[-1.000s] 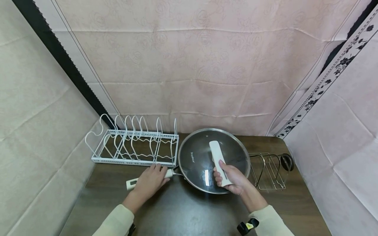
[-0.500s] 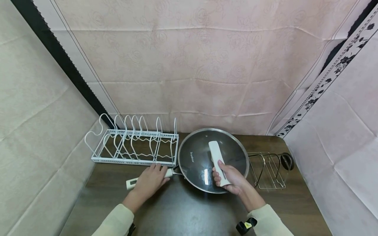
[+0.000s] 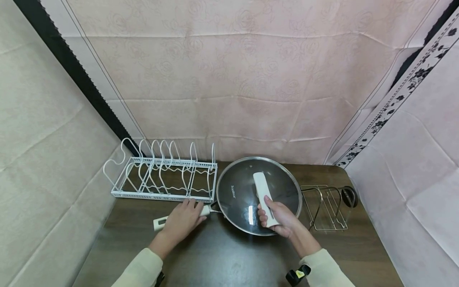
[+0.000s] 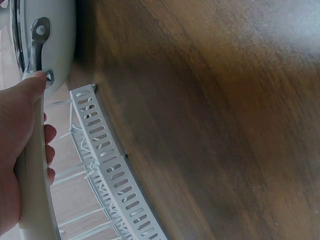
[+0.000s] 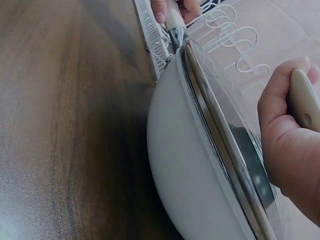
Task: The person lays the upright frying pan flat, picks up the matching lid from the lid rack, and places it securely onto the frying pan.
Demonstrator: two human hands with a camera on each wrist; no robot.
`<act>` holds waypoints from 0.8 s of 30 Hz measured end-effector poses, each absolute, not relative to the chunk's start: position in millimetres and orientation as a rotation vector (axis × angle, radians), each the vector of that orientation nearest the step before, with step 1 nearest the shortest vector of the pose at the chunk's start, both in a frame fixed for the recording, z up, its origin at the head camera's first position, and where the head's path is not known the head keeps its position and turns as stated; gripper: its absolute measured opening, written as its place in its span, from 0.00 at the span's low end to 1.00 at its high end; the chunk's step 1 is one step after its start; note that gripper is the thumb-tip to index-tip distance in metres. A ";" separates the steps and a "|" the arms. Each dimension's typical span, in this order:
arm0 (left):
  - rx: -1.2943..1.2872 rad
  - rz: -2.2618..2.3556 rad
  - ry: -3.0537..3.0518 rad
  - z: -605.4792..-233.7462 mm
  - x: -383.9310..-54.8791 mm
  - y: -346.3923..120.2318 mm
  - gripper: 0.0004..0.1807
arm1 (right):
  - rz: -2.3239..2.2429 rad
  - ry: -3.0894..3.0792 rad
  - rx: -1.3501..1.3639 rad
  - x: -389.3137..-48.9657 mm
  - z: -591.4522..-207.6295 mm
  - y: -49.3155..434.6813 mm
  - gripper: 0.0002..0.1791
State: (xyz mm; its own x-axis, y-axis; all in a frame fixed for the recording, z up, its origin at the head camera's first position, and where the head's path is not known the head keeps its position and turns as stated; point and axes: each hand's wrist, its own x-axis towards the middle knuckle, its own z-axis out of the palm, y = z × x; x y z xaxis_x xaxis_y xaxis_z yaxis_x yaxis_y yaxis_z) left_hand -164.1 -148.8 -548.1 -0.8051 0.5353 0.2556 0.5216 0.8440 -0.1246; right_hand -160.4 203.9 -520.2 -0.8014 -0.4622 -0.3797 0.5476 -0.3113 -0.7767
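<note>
A cream pan (image 5: 175, 150) with a long pale handle (image 4: 35, 185) stands on the brown table, its handle pointing left. Over the pan lies a round glass lid (image 3: 236, 175) with a steel rim and a long off-white handle (image 3: 262, 185). My left hand (image 3: 183, 221) grips the pan handle, thumb along its top near the metal joint and fingers wrapped beneath. My right hand (image 3: 281, 217) grips the near end of the lid handle, fingers curled round it. In the right wrist view the lid's rim sits right along the pan's edge.
A white wire dish rack (image 3: 161, 195) stands just behind the pan handle, close to my left fingers. At the right is a small metal wire rack (image 3: 330, 229) with a black round piece (image 3: 348, 197). Cloth-covered walls (image 3: 229, 119) enclose the back and both sides.
Both hands keep their grips, and the pan and lid stay in place. My right wrist shifts very slightly left.
</note>
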 end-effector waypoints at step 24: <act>-0.817 0.087 -2.735 -548.6 -163.8 -149.4 0.24 | -2.099 1.323 0.118 -163.9 -518.5 204.5 0.24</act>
State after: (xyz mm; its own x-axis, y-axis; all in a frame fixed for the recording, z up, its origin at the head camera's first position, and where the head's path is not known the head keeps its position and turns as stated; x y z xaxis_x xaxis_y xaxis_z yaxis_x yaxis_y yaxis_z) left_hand -163.8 -149.4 -548.6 -0.7990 0.5453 0.2534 0.5281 0.8379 -0.1379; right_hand -163.9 204.5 -518.5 -0.7876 -0.4707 -0.3976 0.5618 -0.2834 -0.7772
